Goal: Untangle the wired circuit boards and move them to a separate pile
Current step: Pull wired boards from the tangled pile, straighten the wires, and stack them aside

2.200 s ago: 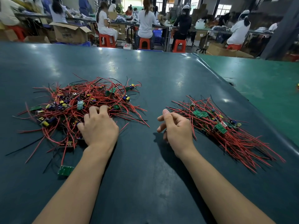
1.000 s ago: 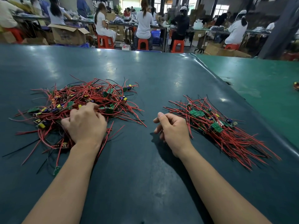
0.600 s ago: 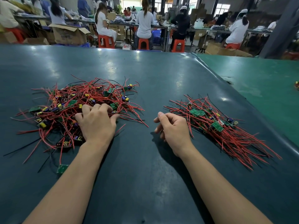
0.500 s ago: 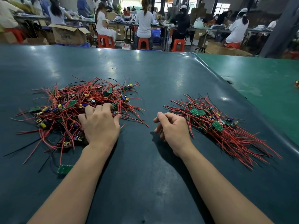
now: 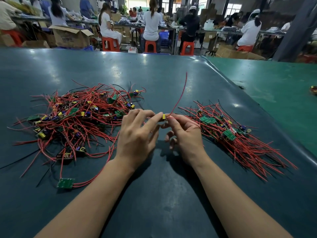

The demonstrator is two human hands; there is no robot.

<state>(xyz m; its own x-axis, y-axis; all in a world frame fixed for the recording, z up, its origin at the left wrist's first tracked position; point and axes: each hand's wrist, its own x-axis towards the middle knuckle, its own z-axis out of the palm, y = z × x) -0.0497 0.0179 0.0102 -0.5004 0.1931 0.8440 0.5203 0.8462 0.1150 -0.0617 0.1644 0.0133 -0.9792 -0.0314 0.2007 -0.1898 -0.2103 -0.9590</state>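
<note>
**Board pinched between both hands, midway between two piles**

While raised just above the counter (image 5: 163, 74), left hand (image 5: 137, 134) and right hand (image 5: 185, 134) meeting fingertip to fingertip over the gap between the piles. Pinched there: one small board (image 5: 163, 116), mostly hidden, only a yellow part showing. Left grip narrow, thumb and forefinger closed on the board's left end, other fingers loosely spread. Right grip narrow too, thumb and forefinger closed on the right end where a red wire (image 5: 181, 95) leaves the board; remaining fingers curled under the palm. Wire rising up and away from the fingertips, curving to a free tip well above both piles.

Left of the hands, tangled pile (image 5: 77, 117): red and a few black leads crossing every way, green boards, yellow and purple parts mixed in. Touching or just beside the left fingers, cannot tell which. One stray green board (image 5: 66, 182) lying flat at the pile's near edge, its red leads running off to the right.

Right of the hands, sorted pile (image 5: 240, 140): boards grouped at the far end, red leads combed roughly parallel toward the near right.

Beyond the counter, seated workers (image 5: 151, 23) on red stools (image 5: 150, 46), and an open carton (image 5: 72, 36)
</note>
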